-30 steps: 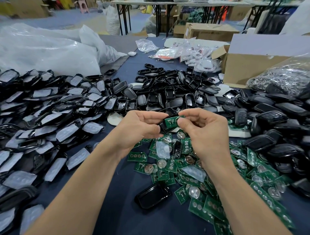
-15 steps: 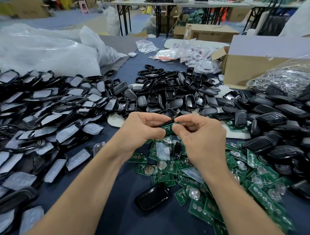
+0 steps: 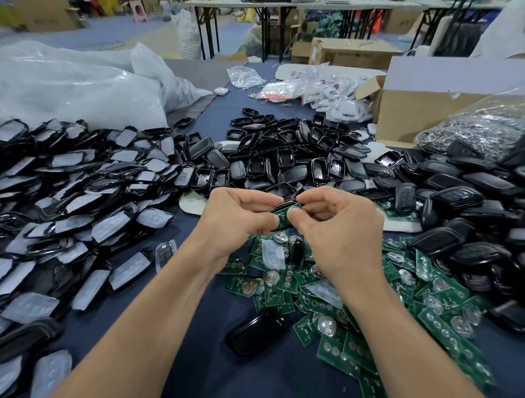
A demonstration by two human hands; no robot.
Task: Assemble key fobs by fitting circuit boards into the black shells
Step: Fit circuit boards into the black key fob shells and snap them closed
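Left hand, right hand pinch black shell, circuit board inside.

- Your desk is covered in dark blue cloth.
- Ahead of you, folding tables stand on black legs.
- Cardboard boxes and a pink stool sit on the blue-grey floor.

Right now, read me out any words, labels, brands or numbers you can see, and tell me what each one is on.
No text is legible anywhere.
Circuit board in the held black shell: white markings, too small to read.
Finished key fob lying on the table: round emblem, too blurred to read.
Cardboard box: no print I can make out.
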